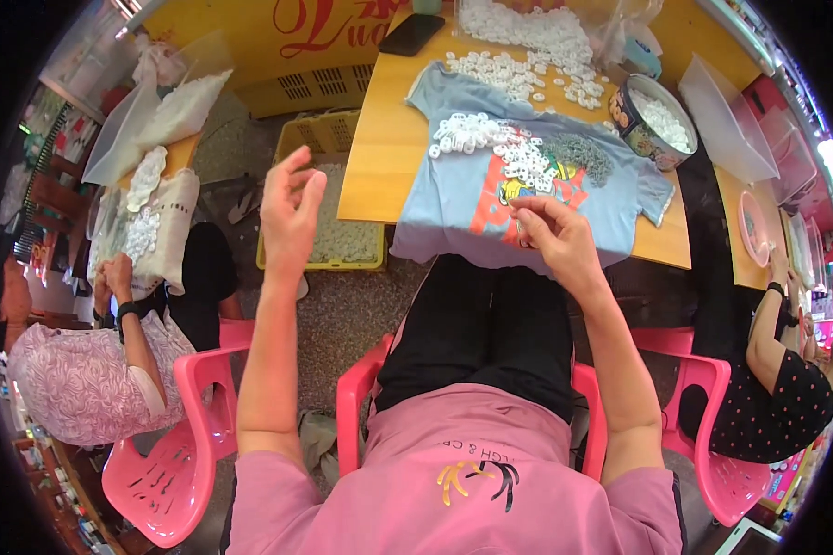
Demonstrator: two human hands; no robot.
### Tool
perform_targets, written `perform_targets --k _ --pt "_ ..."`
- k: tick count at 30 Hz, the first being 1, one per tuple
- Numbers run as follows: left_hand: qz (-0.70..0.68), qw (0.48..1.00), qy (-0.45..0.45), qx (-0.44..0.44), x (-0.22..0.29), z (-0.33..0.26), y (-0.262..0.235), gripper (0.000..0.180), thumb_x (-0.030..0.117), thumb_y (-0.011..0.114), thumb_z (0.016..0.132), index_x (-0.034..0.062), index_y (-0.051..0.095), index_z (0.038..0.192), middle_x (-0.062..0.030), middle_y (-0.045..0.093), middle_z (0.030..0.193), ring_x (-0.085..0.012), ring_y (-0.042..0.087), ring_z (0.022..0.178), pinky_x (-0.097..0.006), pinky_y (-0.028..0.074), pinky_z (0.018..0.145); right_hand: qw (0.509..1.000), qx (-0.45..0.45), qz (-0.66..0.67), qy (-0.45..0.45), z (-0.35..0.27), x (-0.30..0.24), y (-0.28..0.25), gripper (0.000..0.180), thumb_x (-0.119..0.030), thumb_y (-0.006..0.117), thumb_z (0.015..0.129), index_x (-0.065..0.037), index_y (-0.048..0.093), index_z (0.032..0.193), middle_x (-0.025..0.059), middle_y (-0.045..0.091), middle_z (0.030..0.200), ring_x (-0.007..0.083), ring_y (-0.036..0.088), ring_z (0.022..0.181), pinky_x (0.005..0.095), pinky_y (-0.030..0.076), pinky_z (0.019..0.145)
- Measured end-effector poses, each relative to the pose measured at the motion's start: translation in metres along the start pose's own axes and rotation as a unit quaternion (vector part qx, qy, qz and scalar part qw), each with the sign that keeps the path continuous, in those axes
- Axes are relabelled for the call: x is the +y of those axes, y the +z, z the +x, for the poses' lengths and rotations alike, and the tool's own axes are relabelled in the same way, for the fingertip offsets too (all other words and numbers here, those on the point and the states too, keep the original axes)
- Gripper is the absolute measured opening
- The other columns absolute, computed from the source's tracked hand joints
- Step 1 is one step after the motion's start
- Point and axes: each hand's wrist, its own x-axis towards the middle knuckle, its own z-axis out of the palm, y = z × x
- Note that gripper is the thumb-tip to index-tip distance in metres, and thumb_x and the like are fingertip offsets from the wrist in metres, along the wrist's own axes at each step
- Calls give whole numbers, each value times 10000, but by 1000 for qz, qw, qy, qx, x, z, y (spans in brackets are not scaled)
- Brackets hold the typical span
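My left hand (292, 213) is raised beside the table's left edge, its thumb apart from the loosely bent fingers and nothing visible in it. Over the near part of a light blue T-shirt (435, 217), my right hand (565, 240) pinches thumb and forefinger together; whatever is between the tips is too small to make out. On the shirt, just beyond that hand, lie a heap of white round pieces (467, 134), a second cluster of white pieces with dark centres (530, 165), and a heap of small grey-green pieces (578, 157).
More white pieces (528, 42) cover the table's far side. A round tin (634, 129) of them stands right, a black phone (412, 34) far left. Below left sits a yellow crate (329, 125). People sit at tables on both sides, near pink chairs (199, 388).
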Motion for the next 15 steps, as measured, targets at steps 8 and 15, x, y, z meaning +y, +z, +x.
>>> perform_targets --k 8,15 --pt "-163 977 -86 -103 54 -70 67 171 31 562 954 -11 632 1103 -53 642 1000 -107 626 847 -231 501 766 922 89 -310 -216 49 -8 -15 153 -111 668 880 1 688 983 71 659 814 128 585 659 264 460 609" --pt "-185 944 -142 -236 33 -109 109 200 59 550 973 -29 598 1146 -67 637 1046 -115 618 904 -237 489 813 885 68 -413 -204 62 -9 -34 133 -132 679 847 -25 700 922 116 652 859 255 621 733 339 480 679"
